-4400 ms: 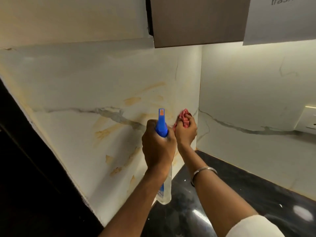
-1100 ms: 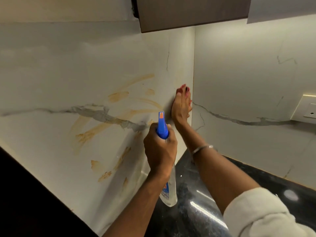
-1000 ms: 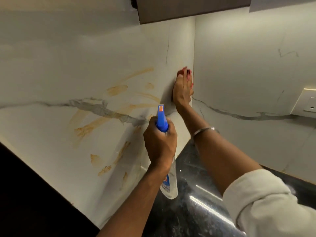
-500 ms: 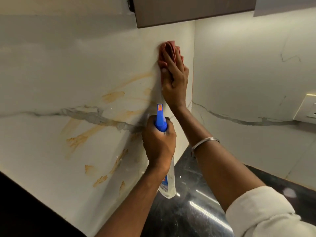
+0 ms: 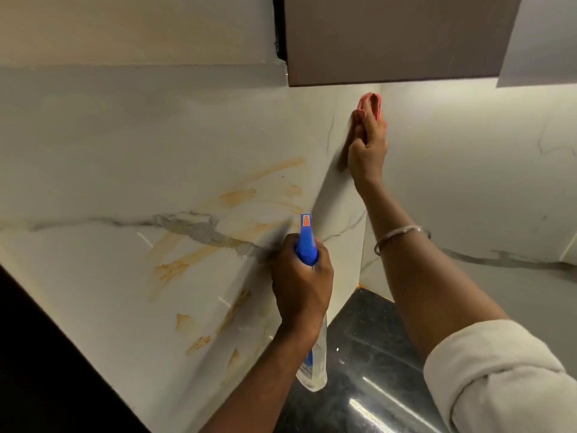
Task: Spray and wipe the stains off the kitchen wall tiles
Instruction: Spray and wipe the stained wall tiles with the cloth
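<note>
Orange-brown stains (image 5: 237, 195) streak the white marble wall tiles (image 5: 125, 151) on the left wall. My left hand (image 5: 299, 282) grips a spray bottle (image 5: 307, 239) with a blue head and clear body, its nozzle pointing up, close to the stained tile. High in the corner just under the cabinet, my right hand (image 5: 367, 145) presses a pink cloth (image 5: 370, 103) against the left wall, fingers laid over the cloth. The cloth's lower part is hidden under my fingers.
A brown wall cabinet (image 5: 390, 39) hangs directly above the corner. A glossy black countertop (image 5: 374, 354) lies below. The right wall (image 5: 468, 151) is marble tile too, with a white switch plate (image 5: 569, 248) at the far right edge.
My right hand has slid the pink cloth up the corner of the wall, from mid-height to just under the cabinet. The left hand has kept the spray bottle in roughly the same place.
</note>
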